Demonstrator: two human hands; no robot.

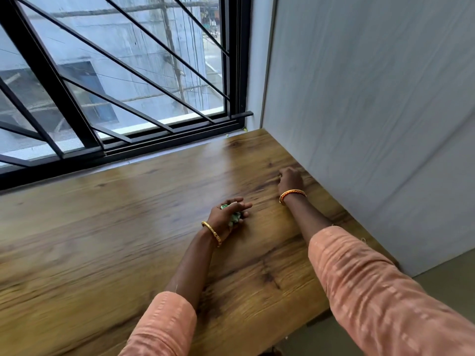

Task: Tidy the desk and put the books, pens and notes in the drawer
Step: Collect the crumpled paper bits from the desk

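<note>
Since it's just a crumpled green paper scrap (pixel 235 215), light and squishy, the left hand (pixel 227 214) bunches it in curled fingers mid-surface (pixel 102 227). Right hand (pixel 289 179), far right by the wall, looks curled; can't tell if it's pinching anything.

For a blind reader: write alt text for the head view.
A person's left hand grips crumpled green paper on a wooden desk, while the right hand reaches, fingers curled, toward the desk's far corner by a grey wall panel. A barred window runs behind.
</note>
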